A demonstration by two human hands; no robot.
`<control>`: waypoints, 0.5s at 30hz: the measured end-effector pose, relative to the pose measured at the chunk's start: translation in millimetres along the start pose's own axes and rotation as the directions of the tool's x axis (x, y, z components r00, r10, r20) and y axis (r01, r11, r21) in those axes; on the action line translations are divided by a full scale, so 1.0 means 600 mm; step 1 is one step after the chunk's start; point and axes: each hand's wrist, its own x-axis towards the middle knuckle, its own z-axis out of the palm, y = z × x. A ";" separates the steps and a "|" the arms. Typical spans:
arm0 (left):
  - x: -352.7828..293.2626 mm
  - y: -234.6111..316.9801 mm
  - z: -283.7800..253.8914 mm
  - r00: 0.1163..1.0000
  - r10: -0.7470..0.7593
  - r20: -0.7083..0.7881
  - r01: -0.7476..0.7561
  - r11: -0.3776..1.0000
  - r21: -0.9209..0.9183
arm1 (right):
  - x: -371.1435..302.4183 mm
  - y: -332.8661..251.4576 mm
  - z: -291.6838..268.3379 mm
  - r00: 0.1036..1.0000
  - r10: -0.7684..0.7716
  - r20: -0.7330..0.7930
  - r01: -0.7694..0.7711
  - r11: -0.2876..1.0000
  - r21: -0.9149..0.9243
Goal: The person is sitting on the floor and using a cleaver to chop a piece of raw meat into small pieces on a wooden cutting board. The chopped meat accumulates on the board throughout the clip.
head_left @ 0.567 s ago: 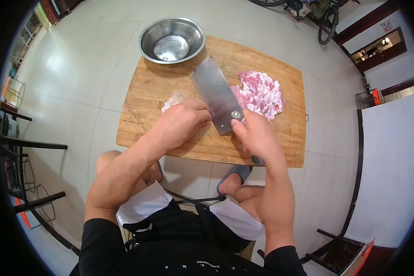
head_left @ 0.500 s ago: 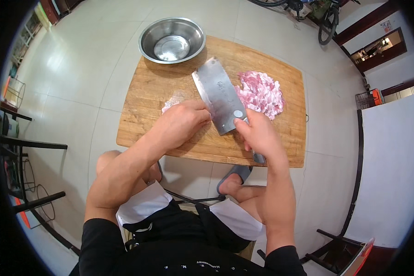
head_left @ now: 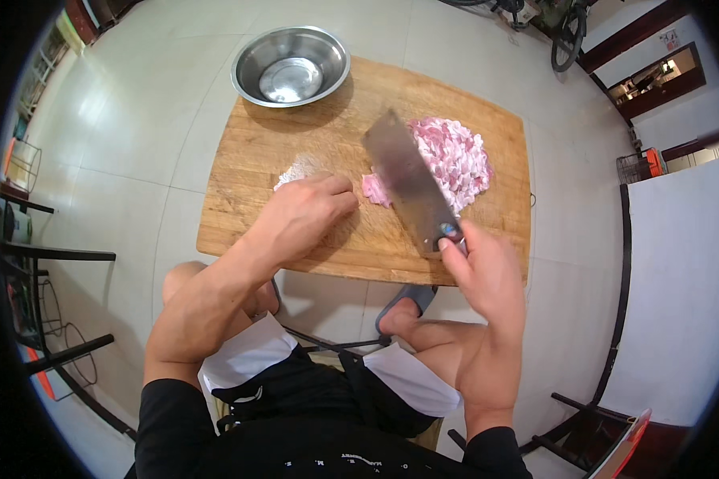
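My right hand [head_left: 491,267] is closed round the handle of a broad-bladed cleaver [head_left: 407,180], its blade slanting away over the wooden cutting board [head_left: 244,199]. My left hand [head_left: 315,209] is curled over a pale, fatty piece of meat [head_left: 298,171] whose far end shows past the knuckles; the rest is hidden underneath. Between the left fingers and the blade lies a small pink slice of meat [head_left: 375,190]. On the right, partly behind the blade, a heap of sliced pink and white meat [head_left: 462,164] spreads over the board.
A shiny metal bowl [head_left: 337,78] stands at the board's far left corner. Dark chair legs [head_left: 60,253] are at the left, and a white-covered piece of furniture [head_left: 679,295] is on the right. A bicycle wheel [head_left: 568,38] shows at the far right.
The cleaver has shifted right, away from my left fingers, and its blade is turned toward the heap. A small slice now shows beside it. My left hand has moved slightly left.
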 end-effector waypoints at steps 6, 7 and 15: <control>0.001 0.003 0.002 0.999 -0.008 -0.047 0.007 1.000 -0.016 | -0.036 -0.036 0.008 0.993 -0.109 0.053 0.116 0.981 -0.154; 0.000 0.001 0.002 0.999 -0.012 -0.039 0.012 1.000 -0.015 | -0.039 -0.039 0.006 0.991 -0.117 0.059 0.125 0.980 -0.156; 0.003 0.003 -0.003 0.999 -0.030 -0.019 0.029 0.998 -0.063 | -0.037 -0.047 -0.003 0.984 -0.107 0.142 0.132 0.976 -0.175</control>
